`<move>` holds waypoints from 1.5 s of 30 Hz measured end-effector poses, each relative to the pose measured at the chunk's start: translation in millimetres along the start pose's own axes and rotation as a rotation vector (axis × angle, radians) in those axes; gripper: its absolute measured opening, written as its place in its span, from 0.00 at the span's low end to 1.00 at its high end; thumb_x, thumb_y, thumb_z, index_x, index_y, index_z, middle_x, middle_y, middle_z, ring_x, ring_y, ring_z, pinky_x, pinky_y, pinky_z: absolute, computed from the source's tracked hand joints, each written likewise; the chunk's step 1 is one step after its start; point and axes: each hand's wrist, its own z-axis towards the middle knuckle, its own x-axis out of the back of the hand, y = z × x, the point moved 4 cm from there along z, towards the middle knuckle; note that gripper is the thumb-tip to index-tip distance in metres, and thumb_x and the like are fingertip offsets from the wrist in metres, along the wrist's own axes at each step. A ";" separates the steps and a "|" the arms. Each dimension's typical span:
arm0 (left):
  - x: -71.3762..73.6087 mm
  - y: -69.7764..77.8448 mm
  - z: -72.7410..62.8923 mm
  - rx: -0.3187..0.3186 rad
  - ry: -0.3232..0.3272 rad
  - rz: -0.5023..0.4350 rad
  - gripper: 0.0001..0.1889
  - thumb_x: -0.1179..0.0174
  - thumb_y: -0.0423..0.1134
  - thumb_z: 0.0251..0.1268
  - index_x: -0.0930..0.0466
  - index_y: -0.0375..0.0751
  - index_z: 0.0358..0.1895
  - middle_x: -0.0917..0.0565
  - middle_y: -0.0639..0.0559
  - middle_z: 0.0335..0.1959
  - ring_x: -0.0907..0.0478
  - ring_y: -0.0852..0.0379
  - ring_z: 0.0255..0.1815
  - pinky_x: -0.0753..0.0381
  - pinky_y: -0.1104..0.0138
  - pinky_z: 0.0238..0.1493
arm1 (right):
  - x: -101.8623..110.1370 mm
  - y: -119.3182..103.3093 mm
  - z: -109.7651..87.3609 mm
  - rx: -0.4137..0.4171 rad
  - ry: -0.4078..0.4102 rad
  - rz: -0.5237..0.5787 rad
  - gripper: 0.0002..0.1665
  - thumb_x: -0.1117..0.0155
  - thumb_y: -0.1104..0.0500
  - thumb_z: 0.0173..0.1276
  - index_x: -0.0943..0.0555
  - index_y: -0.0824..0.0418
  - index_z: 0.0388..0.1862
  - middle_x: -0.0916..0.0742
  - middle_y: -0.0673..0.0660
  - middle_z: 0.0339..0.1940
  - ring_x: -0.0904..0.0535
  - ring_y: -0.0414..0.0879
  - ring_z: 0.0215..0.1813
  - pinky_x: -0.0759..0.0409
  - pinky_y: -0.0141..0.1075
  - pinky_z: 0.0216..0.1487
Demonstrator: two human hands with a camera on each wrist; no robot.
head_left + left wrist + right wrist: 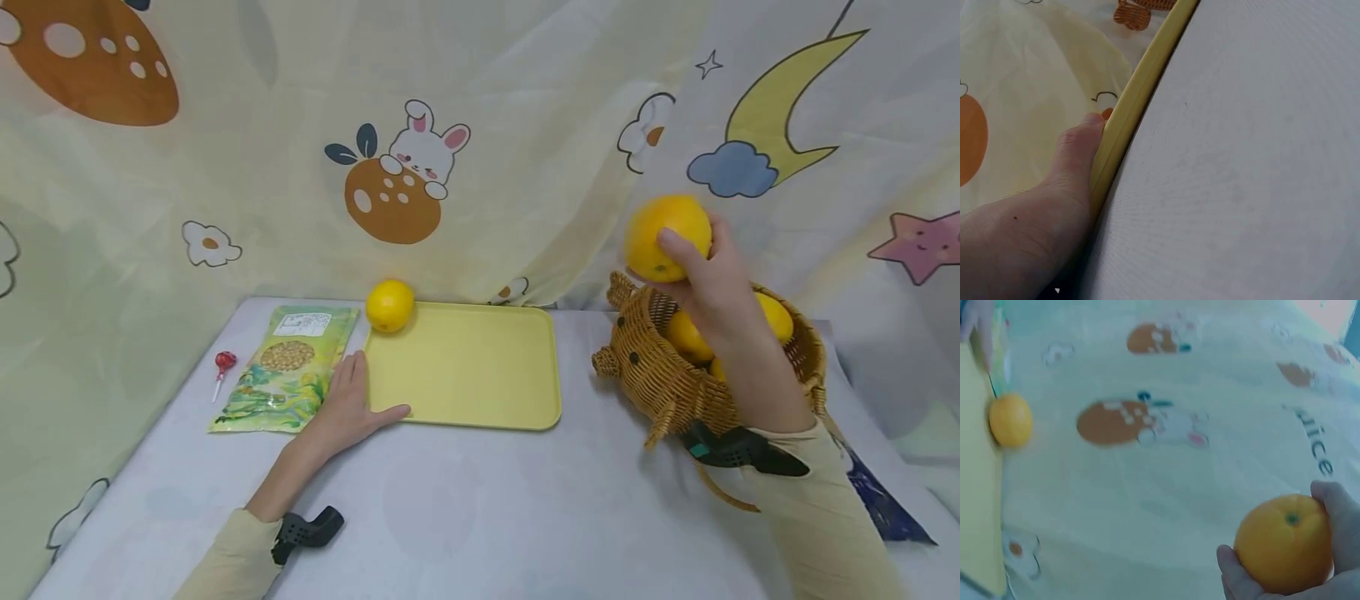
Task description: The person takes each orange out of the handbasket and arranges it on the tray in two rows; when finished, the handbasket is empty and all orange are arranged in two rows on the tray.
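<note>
Two hands busy here: right hand (712, 292) is raised above the wicker basket (648, 362), thumb and fingers clamped round an orange (662, 225) in midair. Left hand (347, 408) sits by the yellow tray's (465, 362) near-left corner, fingers straight, thumb spread out along the near rim. Orange is roundish, can't pick a long axis; its green stem spot (1292, 519) faces the right wrist camera. Tray's long axis runs left-right.

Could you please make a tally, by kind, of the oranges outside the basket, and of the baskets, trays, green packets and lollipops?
Wicker basket: 1
Oranges outside it: 2
Yellow tray: 1
Green packet: 1
Red lollipop: 1
Total: 6
</note>
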 end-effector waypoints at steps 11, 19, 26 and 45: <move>-0.3 -0.4 0.7 -0.002 0.004 0.005 0.67 0.38 0.69 0.52 0.69 0.24 0.75 0.64 0.27 0.78 0.65 0.31 0.78 0.59 0.40 0.76 | -61.3 32.3 -1.6 -0.039 -0.083 -0.223 0.43 0.36 0.54 0.67 0.47 0.38 0.74 0.35 0.52 0.66 0.32 0.49 0.59 0.23 0.31 0.51; 0.4 -0.7 0.3 -0.004 0.005 0.009 0.66 0.37 0.67 0.53 0.69 0.23 0.75 0.64 0.27 0.77 0.66 0.31 0.78 0.60 0.40 0.76 | -100.5 58.7 5.2 -0.031 -0.153 -0.320 0.43 0.33 0.53 0.63 0.44 0.39 0.72 0.33 0.56 0.69 0.29 0.52 0.60 0.23 0.39 0.54; -0.1 -0.7 1.3 -0.028 0.018 -0.005 0.66 0.36 0.66 0.52 0.68 0.23 0.75 0.63 0.27 0.77 0.64 0.31 0.78 0.58 0.40 0.76 | -145.5 93.2 13.9 -0.065 -0.206 -0.375 0.44 0.30 0.49 0.59 0.41 0.41 0.71 0.28 0.55 0.65 0.26 0.53 0.57 0.22 0.44 0.54; -0.2 -1.7 2.8 -0.025 0.006 0.016 0.67 0.37 0.68 0.52 0.68 0.23 0.74 0.62 0.26 0.77 0.63 0.31 0.78 0.56 0.40 0.76 | -188.6 209.7 76.0 -0.066 -0.235 -0.648 0.48 0.26 0.49 0.55 0.42 0.56 0.69 0.26 0.61 0.61 0.26 0.55 0.54 0.23 0.45 0.53</move>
